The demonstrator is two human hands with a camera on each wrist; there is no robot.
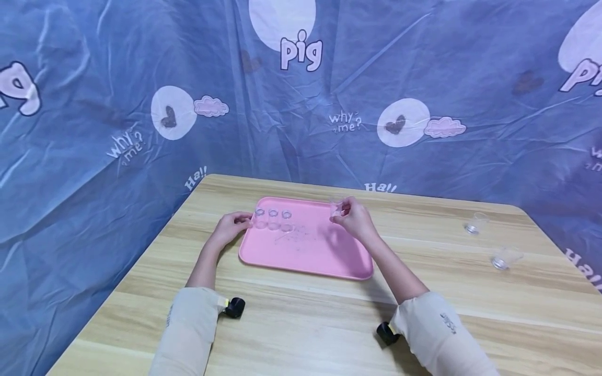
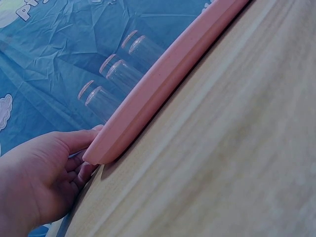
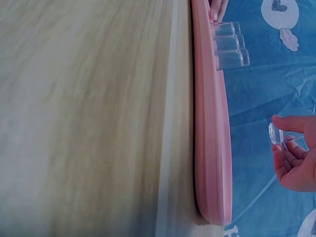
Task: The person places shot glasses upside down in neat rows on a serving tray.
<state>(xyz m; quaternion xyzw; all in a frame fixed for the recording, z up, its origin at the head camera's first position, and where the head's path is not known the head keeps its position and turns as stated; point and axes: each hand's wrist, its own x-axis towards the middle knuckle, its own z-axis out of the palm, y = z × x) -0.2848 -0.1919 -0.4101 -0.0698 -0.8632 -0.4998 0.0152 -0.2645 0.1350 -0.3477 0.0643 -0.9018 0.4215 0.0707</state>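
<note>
A: What's the right hand point(image 1: 356, 218) doing?

B: It pinches a small clear cup point(image 1: 336, 208) between thumb and fingertips, just above the far right part of the pink tray point(image 1: 324, 258). The right wrist view shows the same cup point(image 3: 274, 134) lifted clear of the tray's rim point(image 3: 212, 148).

A: And the left hand point(image 1: 230, 227)?

B: It rests at the tray's far left corner, fingers loosely curled against the rim. From the left wrist view the fingers point(image 2: 84, 170) touch the tray edge point(image 2: 148, 94) at the corner; they aren't wrapped round anything.

A: What's on the tray?

B: Three clear cups point(image 1: 273, 219) stand upright in a row near the far left corner, just beside the left hand's fingertips.

A: Anything else on the table point(image 1: 301, 324)?

B: Two more clear cups point(image 1: 476, 223), well to the right of the tray, and apart from each other. Behind the table hangs a blue cloth point(image 1: 94, 78) printed with hearts, clouds and words.
</note>
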